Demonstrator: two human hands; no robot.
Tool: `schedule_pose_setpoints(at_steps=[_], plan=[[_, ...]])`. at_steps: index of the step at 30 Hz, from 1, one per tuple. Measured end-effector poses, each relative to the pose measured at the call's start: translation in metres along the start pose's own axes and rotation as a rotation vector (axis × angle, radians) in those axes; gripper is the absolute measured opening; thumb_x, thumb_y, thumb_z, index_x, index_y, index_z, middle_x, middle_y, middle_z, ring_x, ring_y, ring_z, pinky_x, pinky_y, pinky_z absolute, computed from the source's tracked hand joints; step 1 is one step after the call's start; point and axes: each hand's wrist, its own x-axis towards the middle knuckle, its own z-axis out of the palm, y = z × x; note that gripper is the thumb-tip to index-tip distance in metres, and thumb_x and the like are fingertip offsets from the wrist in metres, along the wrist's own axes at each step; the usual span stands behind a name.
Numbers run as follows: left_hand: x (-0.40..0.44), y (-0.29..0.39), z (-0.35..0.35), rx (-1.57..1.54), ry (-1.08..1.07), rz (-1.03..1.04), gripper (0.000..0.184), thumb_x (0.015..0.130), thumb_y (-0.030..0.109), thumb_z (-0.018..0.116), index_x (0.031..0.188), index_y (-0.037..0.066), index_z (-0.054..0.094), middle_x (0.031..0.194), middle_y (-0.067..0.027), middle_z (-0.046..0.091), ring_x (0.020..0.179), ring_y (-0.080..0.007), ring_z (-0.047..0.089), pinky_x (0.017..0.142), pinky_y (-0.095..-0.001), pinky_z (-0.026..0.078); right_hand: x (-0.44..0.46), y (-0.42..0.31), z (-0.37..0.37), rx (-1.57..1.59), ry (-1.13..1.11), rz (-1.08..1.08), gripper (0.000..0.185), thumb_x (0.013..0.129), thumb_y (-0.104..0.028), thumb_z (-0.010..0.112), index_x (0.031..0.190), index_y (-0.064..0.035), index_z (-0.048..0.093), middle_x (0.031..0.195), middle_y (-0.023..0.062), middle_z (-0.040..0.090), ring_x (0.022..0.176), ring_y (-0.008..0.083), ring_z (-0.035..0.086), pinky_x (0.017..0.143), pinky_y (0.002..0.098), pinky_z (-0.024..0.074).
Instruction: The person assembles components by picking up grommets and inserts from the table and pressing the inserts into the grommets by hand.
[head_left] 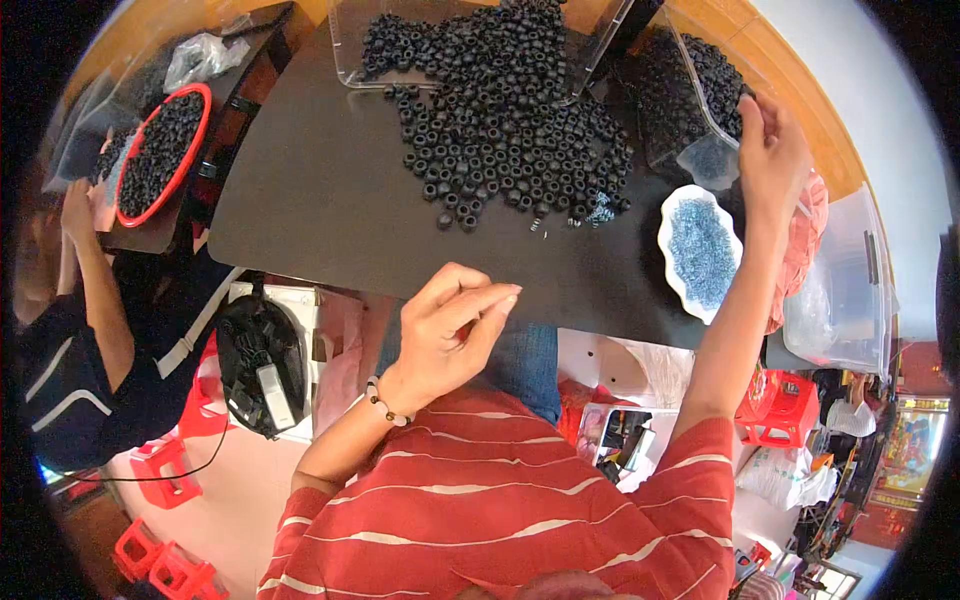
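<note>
While the left grip hovers, loose black rings lie beyond it.

Dark desk here, with a big messy heap of black ring-shaped pieces sprawling from the far edge toward the middle, plus a white wavy-rimmed dish near the right edge.

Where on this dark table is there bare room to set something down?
On the dark table, the widest bare patch lies between its left edge and the pile of black pieces. A narrower strip runs between pile and near edge, left of the white dish. The right side is crowded: dish, clear box and right hand.
</note>
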Motion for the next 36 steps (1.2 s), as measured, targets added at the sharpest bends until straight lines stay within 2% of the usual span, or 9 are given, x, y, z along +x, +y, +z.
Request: schedule_pose_setpoints(at_steps=[3, 6, 7, 10, 13, 22, 28, 34, 36], plan=[[0.001, -0.005, -0.001, -0.006, 0.019, -0.042, 0.015, 0.080, -0.001, 0.068, 0.094, 0.004, 0.071, 0.081, -0.0036, 0.059, 0.058, -0.0062, 0.053, 0.050, -0.0199, 0.043, 0.005, -0.001, 0.002, -0.223, -0.106, -0.002, 0.015, 0.087, -0.014, 0.063, 0.096, -0.0031, 0.068, 0.083, 0.0129, 0.068, 0.075, 0.0242, 0.065, 0.068, 0.0329, 0.0488], [0.000, -0.012, -0.002, -0.014, 0.005, -0.106, 0.014, 0.080, -0.001, 0.067, 0.093, 0.004, 0.071, 0.081, -0.0033, 0.059, 0.059, -0.0057, 0.054, 0.050, -0.0199, 0.044, -0.031, -0.021, 0.012, 0.165, -0.156, -0.016, 0.013, 0.086, -0.011, 0.062, 0.096, -0.0039, 0.068, 0.084, 0.0119, 0.068, 0.073, 0.0250, 0.064, 0.068, 0.0349, 0.0490], [0.000, -0.014, -0.002, -0.016, -0.007, -0.122, 0.014, 0.080, -0.001, 0.067, 0.093, 0.004, 0.071, 0.081, -0.0031, 0.059, 0.059, -0.0056, 0.054, 0.051, -0.0200, 0.044, -0.046, -0.039, 0.009, 0.213, -0.246, 0.008, 0.012, 0.085, -0.009, 0.063, 0.095, -0.0043, 0.068, 0.086, 0.0118, 0.068, 0.075, 0.0264, 0.063, 0.070, 0.0358, 0.0488], [0.002, -0.011, -0.001, -0.038, -0.021, -0.170, 0.014, 0.080, 0.000, 0.068, 0.092, 0.004, 0.073, 0.078, -0.0034, 0.060, 0.061, -0.0068, 0.054, 0.055, -0.0202, 0.044, -0.087, -0.057, 0.014, 0.298, -0.474, -0.038, 0.015, 0.080, -0.001, 0.064, 0.094, -0.0054, 0.067, 0.088, 0.0116, 0.066, 0.083, 0.0306, 0.058, 0.076, 0.0375, 0.0470], [0.003, -0.011, 0.000, -0.040, -0.027, -0.180, 0.015, 0.079, -0.001, 0.068, 0.092, 0.004, 0.073, 0.078, -0.0029, 0.060, 0.061, -0.0063, 0.054, 0.054, -0.0198, 0.044, -0.105, -0.062, 0.015, 0.250, -0.610, -0.092, 0.018, 0.076, 0.000, 0.064, 0.093, -0.0048, 0.067, 0.088, 0.0119, 0.063, 0.088, 0.0317, 0.055, 0.078, 0.0382, 0.0456], [0.003, -0.009, 0.000, -0.026, -0.027, -0.197, 0.014, 0.080, 0.002, 0.069, 0.094, 0.005, 0.073, 0.078, -0.0027, 0.060, 0.061, -0.0063, 0.053, 0.054, -0.0203, 0.043, -0.111, -0.059, 0.031, 0.239, -0.642, -0.127, 0.024, 0.075, 0.000, 0.064, 0.098, -0.0070, 0.068, 0.088, 0.0115, 0.060, 0.088, 0.0310, 0.053, 0.078, 0.0398, 0.0456], [0.002, -0.009, 0.001, -0.031, -0.030, -0.208, 0.014, 0.081, 0.003, 0.069, 0.095, 0.005, 0.073, 0.078, -0.0033, 0.061, 0.062, -0.0073, 0.054, 0.054, -0.0209, 0.044, -0.106, -0.060, 0.039, 0.202, -0.670, -0.187, 0.020, 0.075, -0.004, 0.067, 0.095, -0.0072, 0.068, 0.088, 0.0103, 0.061, 0.088, 0.0303, 0.054, 0.078, 0.0394, 0.0461], [0.005, -0.007, -0.003, -0.037, -0.061, -0.263, 0.013, 0.084, 0.007, 0.068, 0.096, 0.004, 0.072, 0.083, -0.0042, 0.062, 0.066, -0.0086, 0.057, 0.059, -0.0212, 0.046, -0.103, -0.064, 0.035, 0.266, -0.611, -0.137, 0.020, 0.073, -0.008, 0.071, 0.092, -0.0067, 0.068, 0.087, 0.0110, 0.062, 0.088, 0.0304, 0.055, 0.078, 0.0391, 0.0457], [0.005, -0.009, -0.003, -0.227, -0.078, -0.355, 0.018, 0.087, 0.009, 0.066, 0.104, 0.003, 0.069, 0.087, -0.0050, 0.064, 0.070, -0.0095, 0.060, 0.062, -0.0215, 0.048, -0.104, -0.073, 0.024, 0.379, -0.590, -0.106, 0.022, 0.071, -0.008, 0.073, 0.093, -0.0073, 0.069, 0.086, 0.0105, 0.062, 0.087, 0.0295, 0.056, 0.078, 0.0383, 0.0457]])
